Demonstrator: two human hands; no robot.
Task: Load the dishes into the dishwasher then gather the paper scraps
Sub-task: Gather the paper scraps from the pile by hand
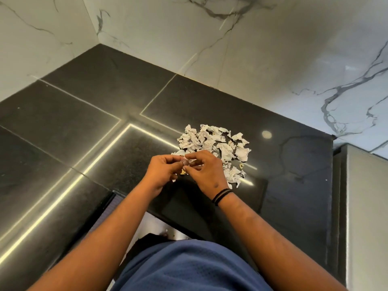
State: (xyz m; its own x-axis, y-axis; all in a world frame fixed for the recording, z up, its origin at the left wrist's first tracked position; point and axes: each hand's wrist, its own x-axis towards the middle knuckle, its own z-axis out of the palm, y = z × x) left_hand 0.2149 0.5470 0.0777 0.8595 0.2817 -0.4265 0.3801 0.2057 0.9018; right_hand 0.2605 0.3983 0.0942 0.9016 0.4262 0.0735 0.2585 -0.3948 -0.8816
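Both hands, left hand (pixel 162 172) and right hand (pixel 206 172), pinching one paper scrap (pixel 188 161) beside the scrap pile (pixel 214 143) on the black counter (pixel 84 127); liable to scatter light pieces if brushed.

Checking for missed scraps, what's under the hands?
Both the left hand and right hand pinch one scrap. A yellowish bit peeks out below; anything else there is covered.

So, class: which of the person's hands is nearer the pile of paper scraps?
Right. The right hand lies against the near edge of the pile of paper scraps; the left hand is beside it, further left. Both pinch one scrap.
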